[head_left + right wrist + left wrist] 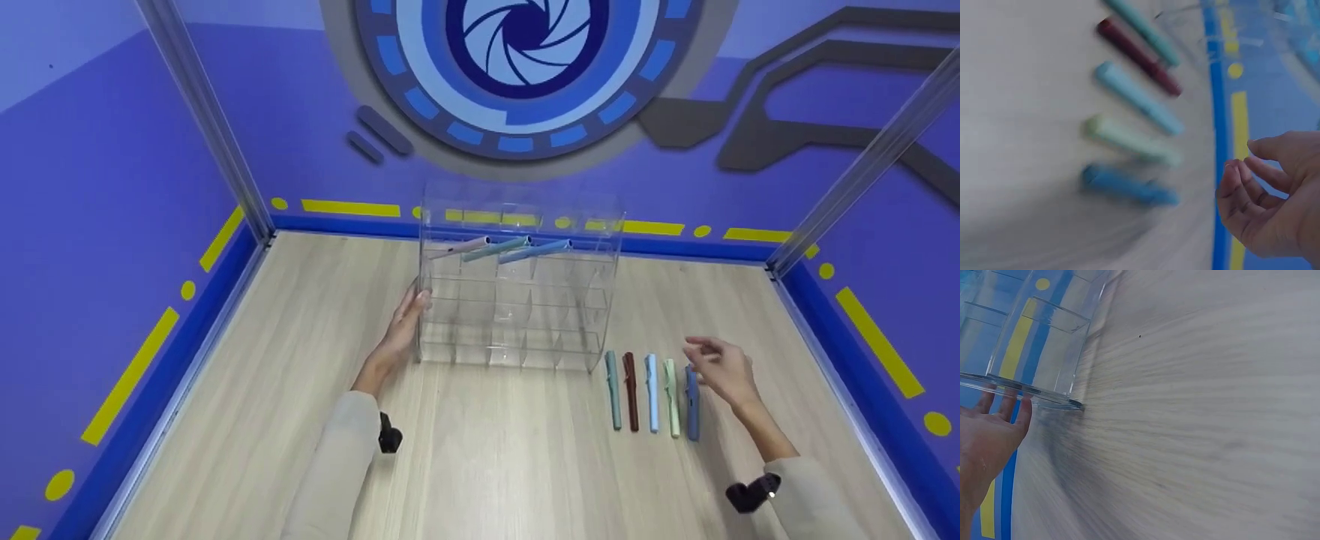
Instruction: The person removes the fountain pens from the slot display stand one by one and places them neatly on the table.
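A clear acrylic pen rack [517, 300] with tiers of small compartments stands upright on the table. My left hand [403, 330] rests against its left side, fairly straight fingers [1008, 405] touching the side panel. In an upper tier lie a pink pen [469, 246], a green pen [499, 247] and a blue pen [536, 251], side by side and tilted. My right hand [724, 369], fingers loosely bent and holding nothing, hovers near a darker blue pen [692, 405]. Beside that pen lie a pale green pen [1131, 140], a light blue pen [1139, 98], a dark red pen [1139, 55] and a teal pen [614, 390].
The wooden table [495, 465] is bounded by blue printed walls [90, 247] on the left, back and right. Metal posts [210, 112] rise at the back corners. Black wrist cameras [388, 433] are worn at both sleeves.
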`<state>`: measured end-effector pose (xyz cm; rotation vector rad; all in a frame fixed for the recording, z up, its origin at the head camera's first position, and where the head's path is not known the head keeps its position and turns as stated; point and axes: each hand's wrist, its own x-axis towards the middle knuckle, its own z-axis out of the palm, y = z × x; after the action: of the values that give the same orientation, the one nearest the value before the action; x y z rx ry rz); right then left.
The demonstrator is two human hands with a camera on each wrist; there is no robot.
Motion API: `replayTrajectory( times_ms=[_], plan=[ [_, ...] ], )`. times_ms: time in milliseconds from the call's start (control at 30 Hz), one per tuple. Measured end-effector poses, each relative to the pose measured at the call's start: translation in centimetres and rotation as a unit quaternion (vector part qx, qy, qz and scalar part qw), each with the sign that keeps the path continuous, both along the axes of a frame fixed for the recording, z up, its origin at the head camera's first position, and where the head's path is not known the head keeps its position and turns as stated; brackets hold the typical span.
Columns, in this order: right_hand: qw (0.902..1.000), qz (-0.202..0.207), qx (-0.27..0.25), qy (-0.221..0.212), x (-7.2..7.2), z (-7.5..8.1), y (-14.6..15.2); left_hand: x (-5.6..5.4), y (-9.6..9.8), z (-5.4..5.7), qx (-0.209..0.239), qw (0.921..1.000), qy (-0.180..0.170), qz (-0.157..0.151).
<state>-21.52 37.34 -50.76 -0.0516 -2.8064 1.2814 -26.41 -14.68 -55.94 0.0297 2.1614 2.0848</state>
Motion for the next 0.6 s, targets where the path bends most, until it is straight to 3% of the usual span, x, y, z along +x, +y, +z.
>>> replayTrajectory(
  times_ms=[133, 300, 467, 600],
  plan=[
    [0.9962, 0.049, -0.072, 0.011, -1.3, 2.3, -3.9, 0.7, 0.1, -0.5, 0.0, 1.0, -0.002, 0.002],
    [0.9803, 0.101, -0.169, 0.016, -3.8, 5.3, -9.6, 0.6, 0.1, -0.1, -0.007, 0.9998, -0.019, -0.005],
    [0.9682, 0.099, -0.229, 0.02, -6.8, 8.0, -14.3, 0.0, -0.4, 1.4, -0.023, 0.9991, -0.032, -0.013],
    [0.9587, 0.081, -0.272, 0.007, -8.0, 8.9, -16.9, -0.2, -0.9, 2.0, -0.031, 0.9982, -0.049, -0.014]
  ],
)
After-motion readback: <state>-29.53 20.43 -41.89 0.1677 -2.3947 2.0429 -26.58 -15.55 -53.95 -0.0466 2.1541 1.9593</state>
